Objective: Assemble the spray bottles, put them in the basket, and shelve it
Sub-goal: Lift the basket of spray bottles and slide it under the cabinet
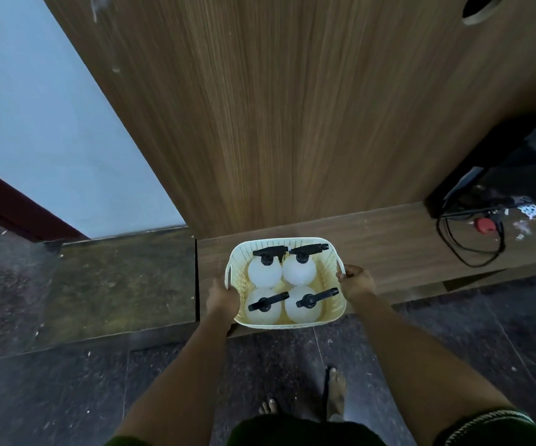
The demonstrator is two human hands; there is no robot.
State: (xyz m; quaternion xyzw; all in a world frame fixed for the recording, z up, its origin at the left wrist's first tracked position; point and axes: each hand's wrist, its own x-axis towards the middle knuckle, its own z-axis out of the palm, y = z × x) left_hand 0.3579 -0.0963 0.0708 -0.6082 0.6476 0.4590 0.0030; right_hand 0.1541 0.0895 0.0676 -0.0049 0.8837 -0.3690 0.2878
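Observation:
A cream perforated plastic basket sits at the left end of a low wooden shelf. Its near edge overhangs the shelf's front. Inside stand several white spray bottles with black trigger heads fitted on top. My left hand grips the basket's left handle. My right hand grips the right handle. Both arms reach forward and down from the bottom of the frame.
A tall wooden panel rises directly behind the basket. A black device with looped cables and a red object lie on the shelf to the right. A stone ledge adjoins on the left. My bare feet stand on dark floor tiles.

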